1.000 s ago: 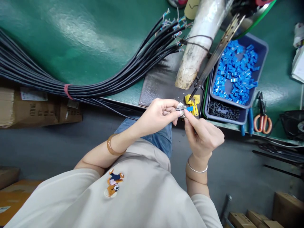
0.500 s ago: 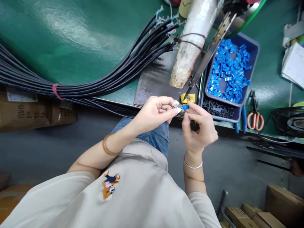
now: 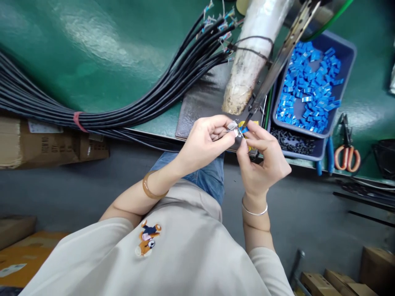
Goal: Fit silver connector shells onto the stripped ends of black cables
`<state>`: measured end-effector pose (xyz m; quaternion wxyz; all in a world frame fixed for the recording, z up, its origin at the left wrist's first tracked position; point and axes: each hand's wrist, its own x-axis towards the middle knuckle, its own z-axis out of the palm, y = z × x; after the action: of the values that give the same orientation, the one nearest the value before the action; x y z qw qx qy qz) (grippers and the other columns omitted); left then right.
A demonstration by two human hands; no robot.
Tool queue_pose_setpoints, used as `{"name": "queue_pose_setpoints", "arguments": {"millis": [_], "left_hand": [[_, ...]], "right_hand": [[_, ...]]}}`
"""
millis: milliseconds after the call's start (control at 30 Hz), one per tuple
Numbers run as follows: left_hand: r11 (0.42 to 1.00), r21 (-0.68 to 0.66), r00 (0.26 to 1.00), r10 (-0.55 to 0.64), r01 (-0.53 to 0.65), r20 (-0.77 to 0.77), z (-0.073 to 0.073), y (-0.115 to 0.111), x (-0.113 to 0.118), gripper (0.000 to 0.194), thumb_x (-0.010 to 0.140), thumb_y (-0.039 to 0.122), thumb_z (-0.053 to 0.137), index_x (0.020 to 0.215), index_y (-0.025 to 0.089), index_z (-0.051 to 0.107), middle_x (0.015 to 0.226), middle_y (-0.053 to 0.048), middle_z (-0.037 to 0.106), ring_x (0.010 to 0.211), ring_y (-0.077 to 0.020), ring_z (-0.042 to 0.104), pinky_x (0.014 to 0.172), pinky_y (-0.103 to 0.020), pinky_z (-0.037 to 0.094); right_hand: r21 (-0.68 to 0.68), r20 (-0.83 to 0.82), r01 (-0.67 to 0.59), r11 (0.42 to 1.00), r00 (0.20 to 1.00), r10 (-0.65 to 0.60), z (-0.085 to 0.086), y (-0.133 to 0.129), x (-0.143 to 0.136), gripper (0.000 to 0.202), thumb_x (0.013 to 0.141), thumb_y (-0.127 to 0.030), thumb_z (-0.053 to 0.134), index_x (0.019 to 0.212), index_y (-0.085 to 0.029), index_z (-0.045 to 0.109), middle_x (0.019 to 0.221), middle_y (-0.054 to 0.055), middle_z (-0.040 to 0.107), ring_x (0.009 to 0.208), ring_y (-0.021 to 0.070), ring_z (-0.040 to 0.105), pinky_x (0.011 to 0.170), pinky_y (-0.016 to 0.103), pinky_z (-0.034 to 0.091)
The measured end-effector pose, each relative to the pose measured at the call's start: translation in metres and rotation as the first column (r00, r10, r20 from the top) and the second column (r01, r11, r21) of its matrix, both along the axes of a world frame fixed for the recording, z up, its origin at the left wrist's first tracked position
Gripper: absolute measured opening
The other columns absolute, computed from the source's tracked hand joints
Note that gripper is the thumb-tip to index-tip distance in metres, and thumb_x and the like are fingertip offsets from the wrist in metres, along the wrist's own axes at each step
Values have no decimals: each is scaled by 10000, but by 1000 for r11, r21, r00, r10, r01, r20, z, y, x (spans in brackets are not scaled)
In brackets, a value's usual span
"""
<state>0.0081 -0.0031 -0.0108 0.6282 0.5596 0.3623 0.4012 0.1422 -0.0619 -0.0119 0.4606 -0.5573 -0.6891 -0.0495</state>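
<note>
My left hand (image 3: pixel 208 137) is closed on a small pale connector end (image 3: pixel 232 126) with thin wires. My right hand (image 3: pixel 261 154) pinches a small blue piece (image 3: pixel 243 129) just right of it. The tip of a long metal tool (image 3: pixel 273 76), slanting down from the upper right, is at the blue piece between both hands. A yellow block (image 3: pixel 253 123) lies behind my right fingertips, partly covered. The fingers hide much of the wires and of the contact between the parts.
Black cables (image 3: pixel 129 117) run across the green table (image 3: pixel 101 45). A wrapped roll (image 3: pixel 253 57) hangs above a dark plate (image 3: pixel 200 98). To the right are a bin (image 3: pixel 348 61) of blue pieces, a bin of black parts (image 3: pixel 319 153) and orange-handled pliers (image 3: pixel 347 158).
The view has shifted, so the bins appear further right. The blue piece and both hands are now right at the metal tool's tip, covering more of the yellow block.
</note>
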Motion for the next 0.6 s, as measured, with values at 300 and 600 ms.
{"name": "queue_pose_setpoints", "arguments": {"millis": [300, 600], "left_hand": [[1000, 0, 1000, -20, 20, -9, 0, -1, -3, 121, 826, 174, 589, 714, 156, 550, 589, 31, 478, 483, -39, 440, 445, -181, 341], [999, 42, 1000, 31, -31, 5, -3, -4, -2, 61, 802, 149, 639, 825, 142, 582, 638, 27, 566, 535, -45, 527, 481, -149, 404]], "right_hand": [[-3, 40, 27, 1000, 999, -26, 2, -4, -1, 111, 831, -110, 616, 886, -199, 578, 1124, 59, 716, 932, 181, 732, 755, 304, 638], [-21, -38, 49, 999, 998, -50, 1, -5, -1, 125, 816, -106, 639, 886, -199, 595, 1096, 38, 730, 874, 162, 736, 739, 277, 626]]}}
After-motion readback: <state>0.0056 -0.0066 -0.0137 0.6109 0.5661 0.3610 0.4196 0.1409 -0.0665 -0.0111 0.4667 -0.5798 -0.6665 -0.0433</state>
